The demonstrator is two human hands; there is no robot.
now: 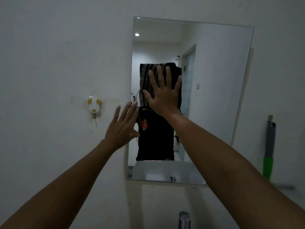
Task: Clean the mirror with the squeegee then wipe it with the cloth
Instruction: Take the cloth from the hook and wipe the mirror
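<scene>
Apparently wiping stage: squeegee (269, 146) stands propped against the wall right of the mirror (214, 96), so that pass looks finished.
Right hand (162, 95): fingers spread flat, pressing the dark striped cloth (145, 76) against the glass.
Left hand (123, 128): open, holding nothing, at the mirror's left edge.
Remaining: most glass to wipe.

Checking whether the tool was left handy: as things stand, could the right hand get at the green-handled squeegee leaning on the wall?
Probably yes. The squeegee leans on the wall right of the mirror, nothing in front of it. The right hand is pressing the cloth flat to the glass, so it would have to let that go first.
</scene>
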